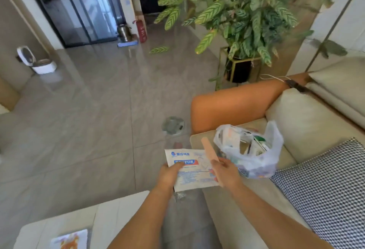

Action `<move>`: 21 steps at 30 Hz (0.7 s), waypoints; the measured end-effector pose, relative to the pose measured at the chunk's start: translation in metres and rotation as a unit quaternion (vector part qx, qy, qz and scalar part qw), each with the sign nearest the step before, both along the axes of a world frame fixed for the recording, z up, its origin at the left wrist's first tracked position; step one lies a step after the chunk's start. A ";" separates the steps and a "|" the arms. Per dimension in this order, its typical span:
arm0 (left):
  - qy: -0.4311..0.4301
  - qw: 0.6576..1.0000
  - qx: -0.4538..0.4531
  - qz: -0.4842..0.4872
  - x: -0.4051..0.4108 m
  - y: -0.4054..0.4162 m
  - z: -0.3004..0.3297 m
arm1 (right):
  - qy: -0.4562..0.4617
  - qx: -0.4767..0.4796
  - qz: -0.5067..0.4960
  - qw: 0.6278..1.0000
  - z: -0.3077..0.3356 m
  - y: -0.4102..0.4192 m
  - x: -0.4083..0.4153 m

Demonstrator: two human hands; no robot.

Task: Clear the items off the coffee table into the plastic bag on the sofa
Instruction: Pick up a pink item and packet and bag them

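While both forearms reach forward over the gap between tabletop [110, 211] and sofa [308, 122], the left hand [169, 175] grips a flat white packet [194, 171] printed in blue and red, its fingers [177, 165] curled over the packet's left edge with the thumb on top. The right hand [224, 170] pinches a slim pink strip [209, 153], fingers clamped on its lower part; the strip rises tilted up and to the left, crossing in front of the packet's right side. Just right of both hands, a translucent plastic bag [262, 161] sits on the cream sofa seat, its mouth open upward and already holding assorted packets. The bag lies beside a black-and-white checked cushion [331, 185] and near the orange armrest [233, 102]. At lower left, a picture card [70, 240] lies on the pale tabletop. Background: a potted plant [248, 19] in a gold-framed stand, a glossy tiled floor [88, 120], and a white bin [42, 66] at far left.
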State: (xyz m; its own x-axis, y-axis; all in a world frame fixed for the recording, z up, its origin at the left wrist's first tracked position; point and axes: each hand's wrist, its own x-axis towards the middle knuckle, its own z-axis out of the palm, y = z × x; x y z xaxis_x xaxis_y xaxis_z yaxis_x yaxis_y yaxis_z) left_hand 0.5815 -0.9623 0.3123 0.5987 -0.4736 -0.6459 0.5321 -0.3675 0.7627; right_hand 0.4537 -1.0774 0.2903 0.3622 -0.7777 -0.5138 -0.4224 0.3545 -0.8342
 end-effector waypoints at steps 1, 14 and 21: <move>0.001 1.000 -0.001 -0.015 -0.009 -0.020 -0.002 | -0.004 0.007 -0.022 1.000 -0.004 -0.016 -0.013; -0.043 0.987 0.056 -0.147 -0.085 -0.236 -0.036 | 0.056 0.068 -0.153 0.984 -0.053 -0.199 -0.099; -0.039 0.958 0.129 -0.253 -0.072 -0.331 -0.098 | 0.075 0.133 -0.218 0.964 -0.091 -0.261 -0.094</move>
State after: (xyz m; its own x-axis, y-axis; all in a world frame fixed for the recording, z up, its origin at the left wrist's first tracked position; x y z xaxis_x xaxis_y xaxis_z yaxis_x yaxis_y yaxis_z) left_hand 0.5092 -1.2932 0.2145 0.3855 -0.5469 -0.7432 0.1811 -0.7449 0.6421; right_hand 0.3593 -1.3383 0.1990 -0.0628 -0.6733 -0.7367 -0.2944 0.7178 -0.6309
